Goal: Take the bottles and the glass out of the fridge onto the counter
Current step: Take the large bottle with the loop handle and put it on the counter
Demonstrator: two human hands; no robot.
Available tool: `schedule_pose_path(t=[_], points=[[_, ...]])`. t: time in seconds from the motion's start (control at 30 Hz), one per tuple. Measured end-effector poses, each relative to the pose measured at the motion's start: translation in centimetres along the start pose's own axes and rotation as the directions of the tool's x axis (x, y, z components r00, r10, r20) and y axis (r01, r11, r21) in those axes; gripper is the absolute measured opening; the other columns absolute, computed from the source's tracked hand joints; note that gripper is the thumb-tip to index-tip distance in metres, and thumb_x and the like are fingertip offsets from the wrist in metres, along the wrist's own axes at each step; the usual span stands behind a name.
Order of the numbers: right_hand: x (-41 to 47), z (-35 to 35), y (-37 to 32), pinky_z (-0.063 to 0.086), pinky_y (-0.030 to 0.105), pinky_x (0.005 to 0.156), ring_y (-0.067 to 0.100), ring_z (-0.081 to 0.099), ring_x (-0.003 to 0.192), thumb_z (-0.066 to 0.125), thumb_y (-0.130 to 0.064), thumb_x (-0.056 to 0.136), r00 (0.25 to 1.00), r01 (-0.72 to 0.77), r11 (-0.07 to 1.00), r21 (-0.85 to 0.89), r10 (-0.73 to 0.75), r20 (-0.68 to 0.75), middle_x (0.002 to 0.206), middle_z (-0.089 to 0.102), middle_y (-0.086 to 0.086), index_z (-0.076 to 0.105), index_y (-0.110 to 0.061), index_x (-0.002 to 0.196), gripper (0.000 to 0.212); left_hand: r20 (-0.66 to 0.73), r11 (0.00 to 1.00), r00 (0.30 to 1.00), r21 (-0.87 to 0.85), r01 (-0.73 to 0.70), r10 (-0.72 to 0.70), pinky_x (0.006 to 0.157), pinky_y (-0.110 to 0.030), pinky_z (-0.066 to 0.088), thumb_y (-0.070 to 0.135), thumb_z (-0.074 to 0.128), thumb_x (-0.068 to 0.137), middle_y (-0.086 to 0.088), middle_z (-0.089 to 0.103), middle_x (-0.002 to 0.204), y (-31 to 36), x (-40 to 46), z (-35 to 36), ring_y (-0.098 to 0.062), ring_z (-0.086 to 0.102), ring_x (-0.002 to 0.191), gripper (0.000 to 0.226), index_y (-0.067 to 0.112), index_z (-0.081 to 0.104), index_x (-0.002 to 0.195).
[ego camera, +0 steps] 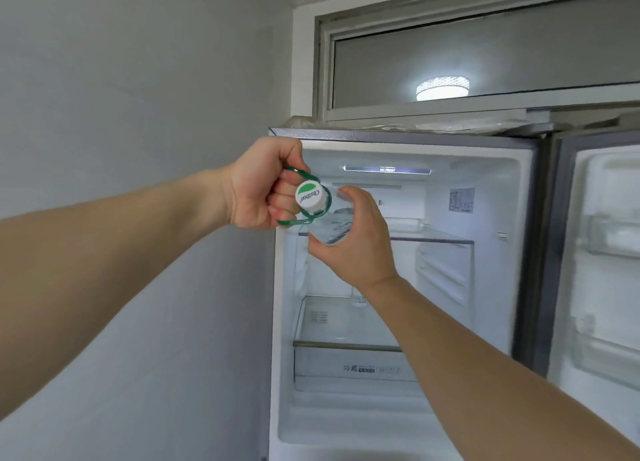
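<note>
One bottle (329, 225), one glass (358, 296), one open fridge (485, 287), two hands (266, 183).

Grey wall (138, 79) fills the left side; transom window (485, 62) with frosted pane sits above, a round ceiling light (442, 88) glowing in it; crinkled plastic sheet (450, 126) lies just below the window frame. Inside light strip (387, 169) lit at top, "NO FROST" printed on it; small sticker label (461, 200) on back wall right; glass shelf (433, 237) upper level; crisper drawer (353, 370) at bottom with printed Chinese text; door bins (613, 238) at far right, blurred.
</note>
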State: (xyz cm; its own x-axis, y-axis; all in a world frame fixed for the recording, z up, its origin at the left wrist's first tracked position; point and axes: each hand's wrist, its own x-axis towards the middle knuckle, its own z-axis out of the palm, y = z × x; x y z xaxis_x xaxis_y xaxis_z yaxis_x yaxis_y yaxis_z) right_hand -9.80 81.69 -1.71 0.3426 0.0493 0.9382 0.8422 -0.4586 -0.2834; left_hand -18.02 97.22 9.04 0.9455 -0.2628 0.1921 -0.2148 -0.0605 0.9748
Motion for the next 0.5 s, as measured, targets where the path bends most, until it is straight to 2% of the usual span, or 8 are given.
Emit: schedule_pose_path(t=[0.07, 0.13, 0.23, 0.3, 0.37, 0.5], points=[[-0.8, -0.1, -1.4, 0.05, 0.029, 0.096, 0.022, 0.06, 0.114, 0.093, -0.025, 0.067, 0.999, -0.037, 0.999, 0.006, 0.037, 0.006, 0.13, 0.062, 0.005, 0.056, -0.008, 0.135, 0.08, -0.018, 0.999, 0.999, 0.045, 0.03, -0.03, 0.048, -0.026, 0.006, 0.02, 0.037, 0.075, 0.006, 0.006, 0.06, 0.7, -1.0, 0.0, -0.016, 0.002, 0.051, 0.03, 0.027, 0.023, 0.049], [-1.7, -0.2, -2.4, 0.047, 0.024, 0.092, 0.02, 0.06, 0.112, 0.093, -0.028, 0.067, 0.998, -0.059, 0.998, -0.003, 0.059, 0.014, 0.125, 0.063, 0.003, 0.057, -0.01, 0.131, 0.076, -0.022, 0.993, 0.998, 0.106, 0.06, -0.058, 0.047, -0.025, 0.006, 0.022, 0.04, 0.073, 0.006, 0.007, 0.06, 1.2, -2.1, 0.1, -0.016, 0.002, 0.05, 0.029, 0.027, 0.024, 0.049], [-2.9, -0.6, -3.6, 0.037, 0.005, 0.081, 0.017, 0.059, 0.104, 0.092, -0.027, 0.065, 0.997, -0.075, 0.997, -0.003, 0.075, 0.024, 0.116, 0.064, 0.001, 0.059, -0.01, 0.125, 0.07, -0.006, 0.981, 0.996, 0.172, 0.089, -0.09, 0.047, -0.024, 0.007, 0.022, 0.046, 0.065, 0.006, 0.007, 0.06, 1.7, -3.9, 0.7, -0.016, 0.002, 0.05, 0.029, 0.027, 0.023, 0.048], [-3.6, -1.0, -4.4, 0.039, 0.003, 0.082, 0.016, 0.059, 0.102, 0.09, -0.028, 0.065, 0.998, -0.061, 0.998, 0.007, 0.06, 0.035, 0.113, 0.064, -0.001, 0.06, -0.01, 0.121, 0.066, -0.007, 0.974, 0.994, 0.197, 0.109, -0.11, 0.047, -0.024, 0.007, 0.021, 0.043, 0.073, 0.006, 0.007, 0.059, 1.7, -4.9, 1.1, -0.016, 0.003, 0.05, 0.033, 0.027, 0.023, 0.046], [-4.2, -1.7, -5.2, 0.043, 0.008, 0.083, 0.014, 0.06, 0.1, 0.087, -0.031, 0.064, 0.997, -0.053, 0.998, 0.023, 0.051, 0.051, 0.111, 0.065, -0.003, 0.061, -0.011, 0.12, 0.065, -0.03, 0.968, 0.991, 0.216, 0.13, -0.127, 0.047, -0.024, 0.007, 0.02, 0.039, 0.079, 0.006, 0.01, 0.054, 1.9, -6.0, 1.5, -0.016, 0.003, 0.05, 0.037, 0.026, 0.022, 0.048], [-5.0, -3.5, -7.0, 0.035, -0.002, 0.083, 0.006, 0.057, 0.102, 0.09, -0.027, 0.067, 0.988, -0.094, 0.992, 0.086, 0.082, 0.132, 0.115, 0.065, -0.006, 0.061, -0.013, 0.124, 0.066, -0.163, 0.938, 0.979, 0.305, 0.167, -0.121, 0.047, -0.025, 0.007, 0.017, 0.041, 0.082, 0.007, 0.013, 0.051, 3.4, -8.5, 3.4, -0.015, 0.004, 0.051, 0.037, 0.026, 0.02, 0.053]])
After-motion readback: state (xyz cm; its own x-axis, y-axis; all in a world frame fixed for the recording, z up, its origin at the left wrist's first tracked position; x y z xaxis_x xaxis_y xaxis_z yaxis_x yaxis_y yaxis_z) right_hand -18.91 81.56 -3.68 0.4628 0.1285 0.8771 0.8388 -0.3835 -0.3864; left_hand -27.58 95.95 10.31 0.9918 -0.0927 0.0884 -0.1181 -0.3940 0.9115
